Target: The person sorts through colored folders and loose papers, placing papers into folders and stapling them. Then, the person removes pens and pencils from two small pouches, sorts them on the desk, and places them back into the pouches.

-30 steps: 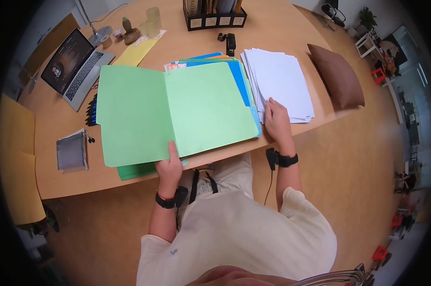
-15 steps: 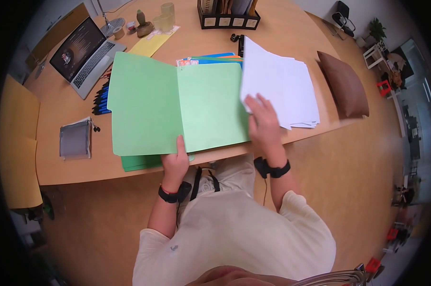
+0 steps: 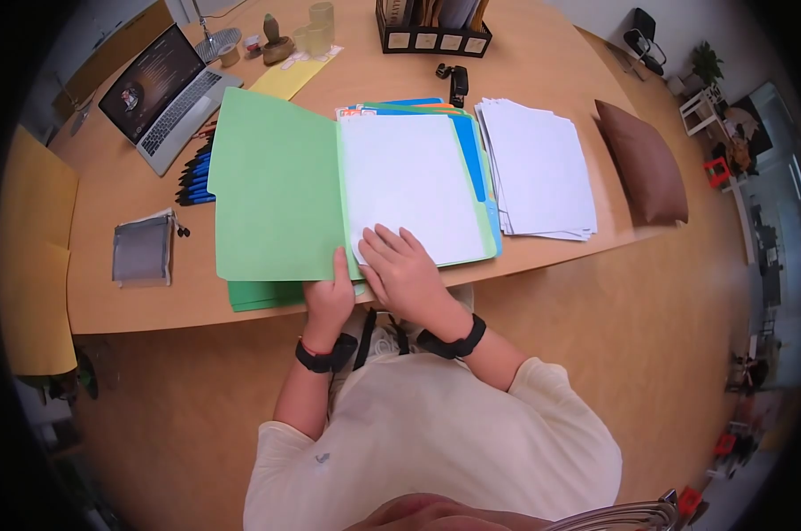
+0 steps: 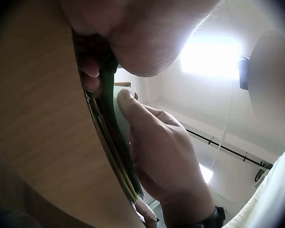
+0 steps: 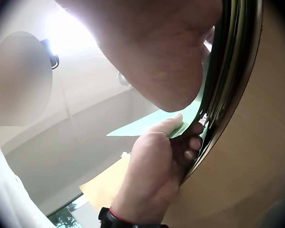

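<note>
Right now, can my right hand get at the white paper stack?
Likely yes: your right hand rests on the sheet in the open green folder, and the white paper stack lies just to the right, with nothing on top.

Manila-tab folder [image 3: 277, 190]: light-green card, smooth, matt | sheet stack [image 3: 542, 168]: white paper, matt | desk [image 3: 153, 305]: pale wood-grain, smooth, faint sheen | laptop [image 3: 166, 115]: silver-grey, metal-looking, glossy screen | cushion [image 3: 644, 164]: brown, leather-like, soft sheen | zip pouch [image 3: 142, 250]: translucent grey plastic or mesh
</note>
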Demonstrator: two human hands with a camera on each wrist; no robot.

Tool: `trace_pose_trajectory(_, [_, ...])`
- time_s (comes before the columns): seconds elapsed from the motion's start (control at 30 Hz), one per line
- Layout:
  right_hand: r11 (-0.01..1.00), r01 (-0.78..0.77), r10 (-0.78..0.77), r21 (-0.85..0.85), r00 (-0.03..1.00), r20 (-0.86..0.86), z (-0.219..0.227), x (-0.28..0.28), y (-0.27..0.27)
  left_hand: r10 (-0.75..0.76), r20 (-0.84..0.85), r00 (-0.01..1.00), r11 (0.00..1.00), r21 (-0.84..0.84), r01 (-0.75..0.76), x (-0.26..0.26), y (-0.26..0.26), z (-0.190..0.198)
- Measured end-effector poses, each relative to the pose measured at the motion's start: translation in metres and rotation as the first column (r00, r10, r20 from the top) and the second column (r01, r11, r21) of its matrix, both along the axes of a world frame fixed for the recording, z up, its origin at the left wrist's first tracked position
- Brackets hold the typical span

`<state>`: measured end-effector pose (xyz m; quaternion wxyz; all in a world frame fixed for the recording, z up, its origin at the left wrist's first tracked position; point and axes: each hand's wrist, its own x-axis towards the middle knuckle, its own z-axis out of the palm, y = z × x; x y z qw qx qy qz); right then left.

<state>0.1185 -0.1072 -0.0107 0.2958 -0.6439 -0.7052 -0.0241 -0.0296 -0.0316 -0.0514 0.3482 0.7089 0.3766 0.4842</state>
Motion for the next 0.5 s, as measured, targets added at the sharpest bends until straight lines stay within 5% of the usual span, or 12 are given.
trace_pose_trajectory(0.4, [0.996, -0.050, 0.047, -0.069, 0.998, -0.046, 0.007, 0.001, -0.008, -0.223, -0.069, 0.972, 0.947, -0.252, 0.199, -0.009, 0.011, 0.001])
trace_pose_trajectory(0.5, [0.996, -0.054, 0.049, -0.075, 0.997, -0.059, 0.007, 0.001, -0.008, -0.262, -0.374, 0.890, 0.959, 0.001, 0.283, -0.019, 0.018, -0.017])
